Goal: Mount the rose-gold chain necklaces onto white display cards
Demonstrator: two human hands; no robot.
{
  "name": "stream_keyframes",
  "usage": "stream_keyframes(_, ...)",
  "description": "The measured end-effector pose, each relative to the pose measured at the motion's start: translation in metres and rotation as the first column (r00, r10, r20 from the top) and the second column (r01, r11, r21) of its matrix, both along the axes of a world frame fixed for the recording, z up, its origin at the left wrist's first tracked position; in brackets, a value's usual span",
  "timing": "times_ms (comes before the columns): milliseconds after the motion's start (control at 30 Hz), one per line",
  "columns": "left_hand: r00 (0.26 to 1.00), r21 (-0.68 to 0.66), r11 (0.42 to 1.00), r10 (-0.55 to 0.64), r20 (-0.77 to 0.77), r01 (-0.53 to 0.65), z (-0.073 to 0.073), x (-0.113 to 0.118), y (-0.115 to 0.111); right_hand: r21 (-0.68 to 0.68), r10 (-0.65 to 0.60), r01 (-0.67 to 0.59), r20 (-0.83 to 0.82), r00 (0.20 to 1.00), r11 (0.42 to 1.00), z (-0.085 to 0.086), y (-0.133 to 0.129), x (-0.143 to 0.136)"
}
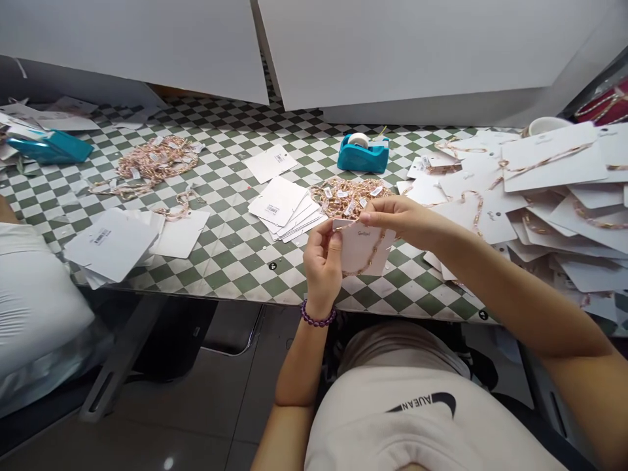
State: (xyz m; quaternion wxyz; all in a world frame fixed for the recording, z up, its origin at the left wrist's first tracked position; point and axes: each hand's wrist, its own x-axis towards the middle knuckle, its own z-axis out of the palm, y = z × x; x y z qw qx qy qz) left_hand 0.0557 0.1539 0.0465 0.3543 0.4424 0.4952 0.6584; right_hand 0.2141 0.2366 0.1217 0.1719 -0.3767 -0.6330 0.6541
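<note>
My left hand (324, 261) pinches the left edge of a white jewelry card (360, 245) between thumb and fingers, just over the front of the table. A pink and gold beaded necklace (370, 261) hangs in a curve across the card's face. At the card's upper edge, the fingers of my right hand (387, 216) are closed on part of the necklace; the exact grip is small and partly hidden. Right behind the card lies a pile of beaded necklaces (338, 193) with small white tags. A stack of blank-looking cards (284, 212) with barcodes sits left of my hands.
A teal tape dispenser (363, 156) stands behind the necklace pile. Many carded necklaces (549, 203) heap up on the right. Leftward are another necklace heap (157, 160), more cards (112, 242), a second teal dispenser (52, 145) and a person's white sleeve (36, 294). White panels (407, 52) rise behind.
</note>
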Motion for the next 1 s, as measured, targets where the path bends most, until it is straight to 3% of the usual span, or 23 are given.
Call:
stream_keyframes(200, 0.999, 0.009, 1.0, 0.014, -0.041, -0.014, -0.001, -0.001, -0.001, 0.252, -0.016, -0.012, 0.11, 0.994, 0.968, 0.001, -0.004, -0.002)
stream_keyframes(400, 0.999, 0.013, 1.0, 0.015, -0.052, -0.014, -0.002, -0.002, 0.0, 0.504, 0.026, -0.213, 0.352, 0.936, 0.837, -0.001, -0.009, -0.005)
stream_keyframes(500, 0.999, -0.016, 0.999, -0.036, -0.025, 0.036, -0.002, -0.003, 0.0, 0.585, -0.029, -0.227, 0.395, 0.918, 0.779, 0.009, -0.01, -0.003)
stream_keyframes(600, 0.998, -0.033, 0.997, -0.067, 0.003, 0.067, -0.002, -0.003, 0.0, 0.617, -0.073, -0.216, 0.408, 0.91, 0.757, 0.028, -0.005, 0.005)
stream_keyframes(767, 0.992, -0.038, 0.991, -0.13, -0.002, 0.13, -0.003, -0.003, 0.0, 0.582, -0.067, -0.225, 0.437, 0.897, 0.782, 0.057, 0.008, 0.014)
stream_keyframes(1000, 0.968, -0.022, 0.972, -0.232, 0.095, 0.235, -0.002, -0.005, 0.0, 0.354, 0.016, -0.09, 0.206, 0.978, 0.931, 0.079, 0.022, -0.004)
